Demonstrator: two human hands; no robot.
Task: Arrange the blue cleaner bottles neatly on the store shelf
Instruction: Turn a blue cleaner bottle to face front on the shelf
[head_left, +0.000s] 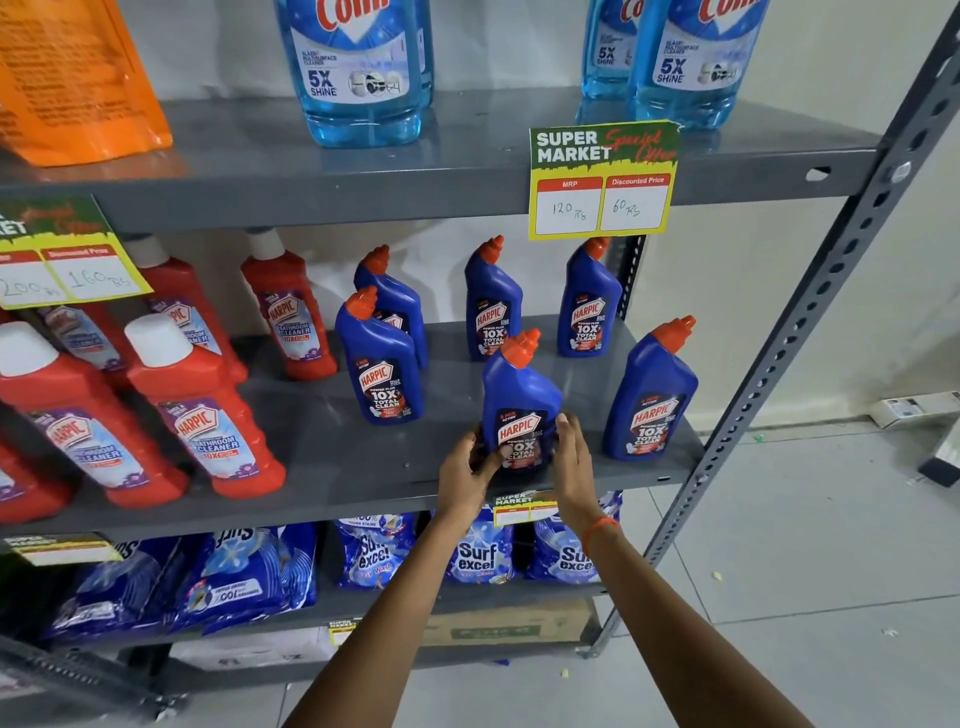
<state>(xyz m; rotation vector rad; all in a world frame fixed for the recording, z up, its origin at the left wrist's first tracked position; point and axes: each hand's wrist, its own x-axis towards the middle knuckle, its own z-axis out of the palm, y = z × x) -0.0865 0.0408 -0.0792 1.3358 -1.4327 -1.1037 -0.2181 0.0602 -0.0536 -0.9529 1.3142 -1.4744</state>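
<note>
To seat it well, the blue bottle (521, 410) between the hands should probably be squared label-forward, level with the front-row bottles either side. The left hand (466, 480) curls partly closed against its lower left side; the right hand (571, 467), fingers loosely extended, presses its right side, near the shelf (332, 467) front edge.

On the middle shelf (332, 467), one cleaner bottle (521, 400) stands near the front edge, between the left hand (466, 475) and the right hand (574, 467), which touch its sides. Another bottle (652, 395) stands just to its right. Behind them, two bottles (492, 301) (589, 304) stand at the back. To the left stand two more (382, 364) (395, 299), one before the other. Further left stand the bathroom cleaner bottles (202, 410).
</note>
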